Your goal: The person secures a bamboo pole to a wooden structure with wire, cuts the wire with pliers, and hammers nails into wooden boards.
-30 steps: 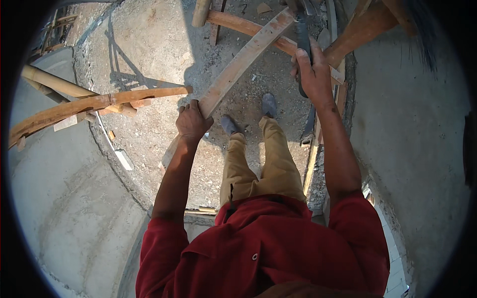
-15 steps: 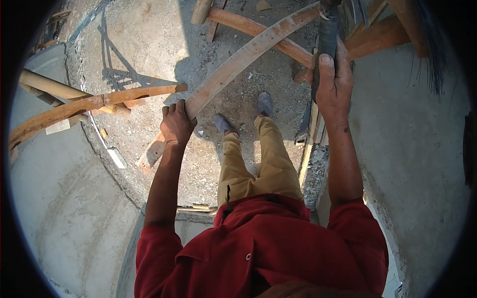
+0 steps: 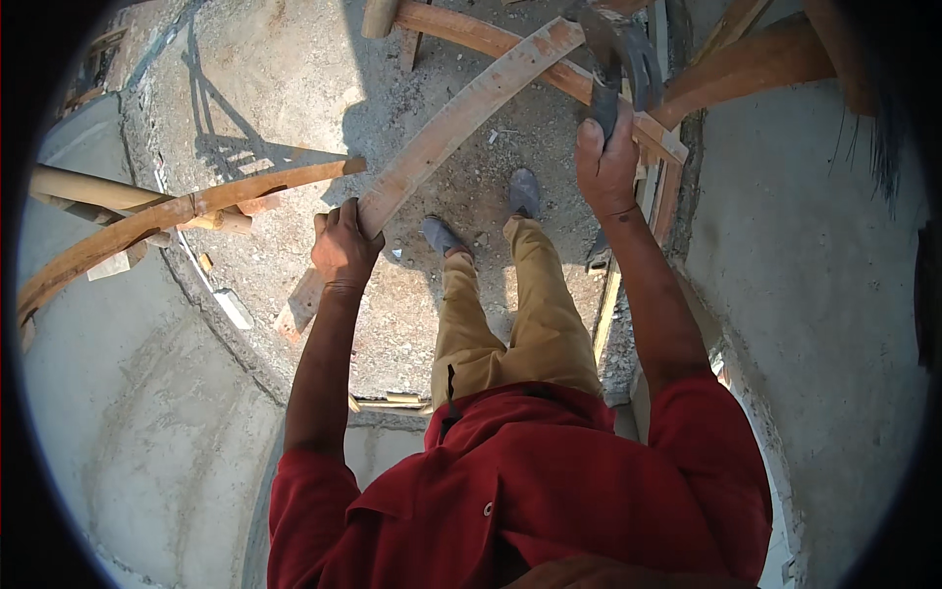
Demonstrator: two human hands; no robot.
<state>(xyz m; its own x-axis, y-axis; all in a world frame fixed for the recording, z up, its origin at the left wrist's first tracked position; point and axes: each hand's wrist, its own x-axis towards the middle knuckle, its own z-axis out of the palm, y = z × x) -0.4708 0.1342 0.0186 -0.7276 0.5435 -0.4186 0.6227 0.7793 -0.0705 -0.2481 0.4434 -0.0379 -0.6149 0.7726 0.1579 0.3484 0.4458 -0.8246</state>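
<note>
My left hand (image 3: 345,247) is wrapped round a long wooden plank (image 3: 461,123), near its lower part. The plank slants from the lower left up to the right, and its lower end sticks out beyond my fist. In my right hand (image 3: 610,169) is the dark handle of a hammer (image 3: 605,93). The hammer's head is smeared by motion and lies at the plank's upper right end; whether it touches the wood I cannot tell. Behind the plank, an orange-brown timber (image 3: 471,37) crosses toward the right.
At the left, a curved wooden beam (image 3: 186,204) rests over round poles (image 3: 108,187). Thick timbers (image 3: 756,74) stand at the upper right, beside dark bristle-like strands (image 3: 878,157). Grey concrete surfaces (image 3: 814,294) flank gritty ground (image 3: 392,334), where my feet stand.
My right hand and the hammer have moved left, onto the plank's upper end. That end has shifted slightly left and down. My left hand keeps its grip, almost in place.
</note>
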